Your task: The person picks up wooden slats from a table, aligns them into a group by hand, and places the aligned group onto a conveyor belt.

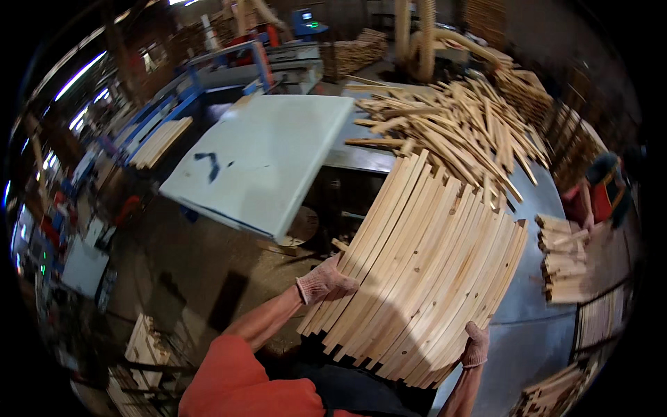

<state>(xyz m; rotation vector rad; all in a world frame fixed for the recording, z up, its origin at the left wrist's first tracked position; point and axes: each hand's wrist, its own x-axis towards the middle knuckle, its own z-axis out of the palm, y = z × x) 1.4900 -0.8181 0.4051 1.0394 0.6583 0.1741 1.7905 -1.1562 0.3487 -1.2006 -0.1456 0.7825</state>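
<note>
Between my two gloved hands is a wide row of long, pale wooden strips (417, 271), side by side with uneven ends and a few dark knots. My left hand (325, 279) grips the row's left edge, thumb over the top. At the near right side, my right hand (476, 345) clasps the opposite edge with its thumb up. The fingers of both hands are mostly hidden by the wood. The far end of the row reaches a heap of loose wooden sticks (465, 125).
A grey metal table (542, 333) lies under and right of the strips. Left of them stands a pale flat board (264, 160). Another person (601, 187) is at the right by stacked wood (561, 260). Blue-framed machinery (260, 66) stands behind, and more wood (149, 347) lies lower left.
</note>
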